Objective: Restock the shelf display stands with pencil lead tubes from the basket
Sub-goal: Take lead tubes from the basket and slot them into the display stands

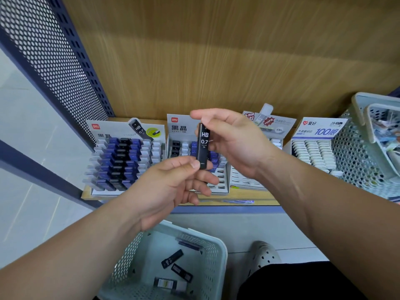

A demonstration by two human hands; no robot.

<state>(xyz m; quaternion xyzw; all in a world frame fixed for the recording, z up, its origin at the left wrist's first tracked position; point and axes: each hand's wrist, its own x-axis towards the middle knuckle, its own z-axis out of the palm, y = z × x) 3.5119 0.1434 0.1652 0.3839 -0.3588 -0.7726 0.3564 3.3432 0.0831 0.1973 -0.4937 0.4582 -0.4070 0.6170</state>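
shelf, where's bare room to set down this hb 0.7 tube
Narrow wood strip between the stands' fronts and the shelf's blue edge. The left display stand is packed; the perforated basket crowds the right end.

Open air above left display stand [116, 129], stacked baskets [355, 161] right

The left hand [173, 187] and right hand [233, 139] hide the middle of the second display stand [184, 135]. The print under "0.7" on the held tube [203, 146] is too small to read. The picture's bottom edge cuts the floor basket [220, 252]. The right edge cuts the basket at the shelf's right end [355, 161], and its contents are blurred.
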